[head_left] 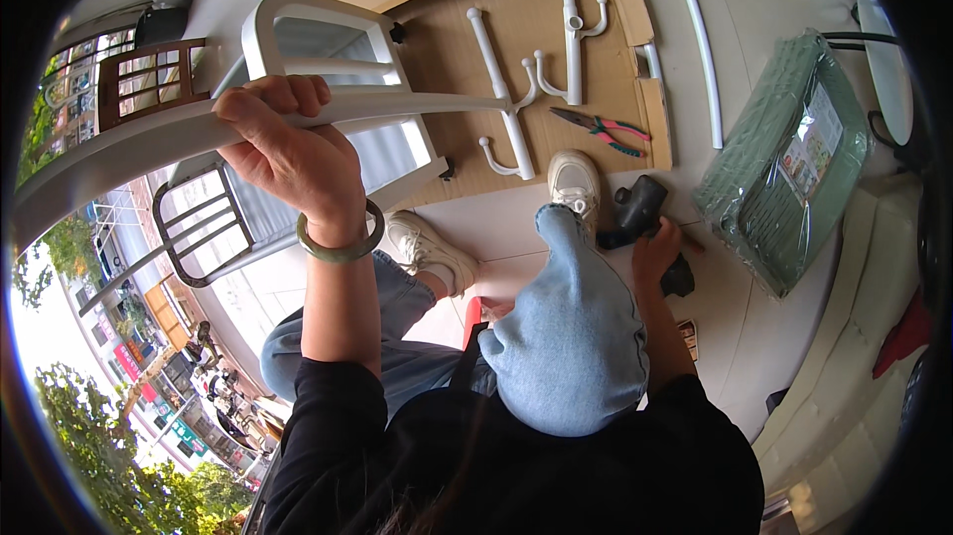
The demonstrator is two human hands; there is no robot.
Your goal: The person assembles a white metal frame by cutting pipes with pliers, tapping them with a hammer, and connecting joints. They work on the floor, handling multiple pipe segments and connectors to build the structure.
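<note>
Near the cardboard's edge, floor around, right grip round black tool; left grip round white pole

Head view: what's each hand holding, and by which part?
Left hand: white pole, partway along its length. Right hand: black power drill, seemingly by its handle.

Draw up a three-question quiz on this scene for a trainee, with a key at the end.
1. Multiple choice: what does the left hand hold?
A) a shoe
B) a white pole
C) a green wrapped package

2. True or false: the pliers lie on the cardboard.

3. Fill in the colour: the right hand grips a ____ power tool.

Key: 1. B, a white pole; 2. True; 3. black.
</note>
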